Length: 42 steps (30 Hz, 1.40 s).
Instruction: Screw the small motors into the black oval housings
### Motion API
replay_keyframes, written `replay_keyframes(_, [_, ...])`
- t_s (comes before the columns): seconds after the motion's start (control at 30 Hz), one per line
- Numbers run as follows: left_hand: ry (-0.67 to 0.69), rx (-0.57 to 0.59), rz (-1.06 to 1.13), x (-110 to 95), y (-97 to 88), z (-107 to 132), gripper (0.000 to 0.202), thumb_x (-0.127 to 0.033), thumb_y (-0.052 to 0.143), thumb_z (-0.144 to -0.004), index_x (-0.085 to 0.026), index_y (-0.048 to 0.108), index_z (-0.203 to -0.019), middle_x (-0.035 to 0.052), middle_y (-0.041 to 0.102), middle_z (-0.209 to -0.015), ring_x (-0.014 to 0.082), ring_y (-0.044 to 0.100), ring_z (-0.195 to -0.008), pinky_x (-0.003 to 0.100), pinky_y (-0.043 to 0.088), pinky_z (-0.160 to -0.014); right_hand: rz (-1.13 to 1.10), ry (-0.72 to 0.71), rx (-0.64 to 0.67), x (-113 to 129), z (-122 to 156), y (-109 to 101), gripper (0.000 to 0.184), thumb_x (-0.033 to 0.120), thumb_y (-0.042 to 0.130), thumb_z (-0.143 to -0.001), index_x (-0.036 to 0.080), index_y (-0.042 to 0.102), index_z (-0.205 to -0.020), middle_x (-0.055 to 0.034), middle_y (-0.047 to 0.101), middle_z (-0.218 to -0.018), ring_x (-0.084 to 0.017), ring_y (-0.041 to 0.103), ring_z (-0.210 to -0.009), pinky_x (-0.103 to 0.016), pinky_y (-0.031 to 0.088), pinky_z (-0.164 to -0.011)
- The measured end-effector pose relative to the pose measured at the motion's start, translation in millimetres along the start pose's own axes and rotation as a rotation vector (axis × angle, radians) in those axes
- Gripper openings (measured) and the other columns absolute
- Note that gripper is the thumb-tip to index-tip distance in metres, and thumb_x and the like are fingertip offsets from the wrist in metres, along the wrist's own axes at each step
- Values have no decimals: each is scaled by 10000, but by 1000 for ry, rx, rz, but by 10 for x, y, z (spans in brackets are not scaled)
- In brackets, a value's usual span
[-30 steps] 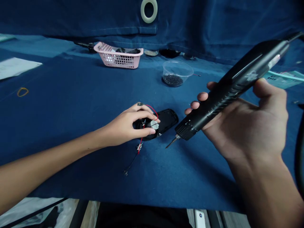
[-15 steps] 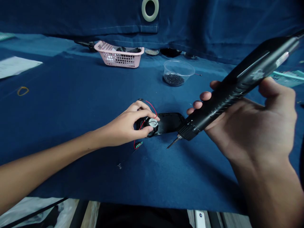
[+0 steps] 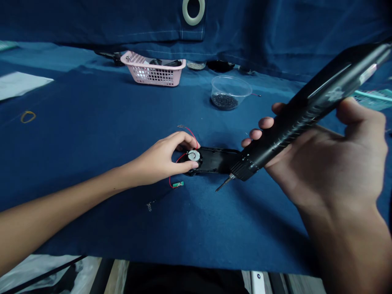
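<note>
My left hand (image 3: 167,158) grips the left end of a black plastic housing (image 3: 214,160) lying on the blue cloth, thumb and fingers on either side of a round, pale motor (image 3: 194,155). Red wires run out from the motor's end. One leads to a small green circuit board (image 3: 178,184) on the cloth below the hand. My right hand (image 3: 324,163) is wrapped round a black electric screwdriver (image 3: 297,110) held at a slant. Its bit (image 3: 224,182) points down and left, in front of the housing and apart from it. The screwdriver's nose covers the housing's right end.
Farther back stand a pink basket (image 3: 153,73) with dark parts and a clear tub (image 3: 231,90) of small dark pieces. A rubber band (image 3: 28,117) and paper (image 3: 24,85) lie at left. A teal basket (image 3: 373,99) is at right. A blue curtain (image 3: 92,20) hangs behind.
My left hand's fingers have shifted back round the motor, uncovering more of it. The motor has moved slightly left, and the circuit board has turned flatter. The right hand with the screwdriver has barely moved.
</note>
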<state>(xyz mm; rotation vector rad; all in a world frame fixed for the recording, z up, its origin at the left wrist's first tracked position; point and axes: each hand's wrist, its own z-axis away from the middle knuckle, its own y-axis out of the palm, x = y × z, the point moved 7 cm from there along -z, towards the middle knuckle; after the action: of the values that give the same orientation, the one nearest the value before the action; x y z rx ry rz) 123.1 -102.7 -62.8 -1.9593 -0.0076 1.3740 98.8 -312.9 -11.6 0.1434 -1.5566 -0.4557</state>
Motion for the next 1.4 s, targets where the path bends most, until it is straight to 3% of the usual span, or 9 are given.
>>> replay_keyframes(0.17, [-21,-2,-3,19,-3,-7,263,-328,706,-825,-207,572,-1015,20,631,-1135,174,604,-1026,323,454,-943,6,-18,14,6,-13,-2,435,556,401,-832,221,677,-849,-80,607,-866,-216,644,-792,-496,590,-854])
replay_keyframes(0.47, [-14,17,56,-4,-31,5,228,-386,603,-907,-195,601,-1034,46,629,-1141,187,599,-1056,328,457,-942,-22,-4,16,5,-4,7,496,550,361,-867,171,682,-878,-66,610,-854,-189,657,-796,-423,597,-794])
replay_keyframes(1.4, [63,-19,63,-94,-81,7,122,-243,594,-911,-167,608,-1004,28,604,-1060,143,583,-975,282,451,-901,0,-4,11,0,-2,-7,435,543,390,-852,211,671,-862,-89,599,-884,-209,651,-799,-452,606,-825])
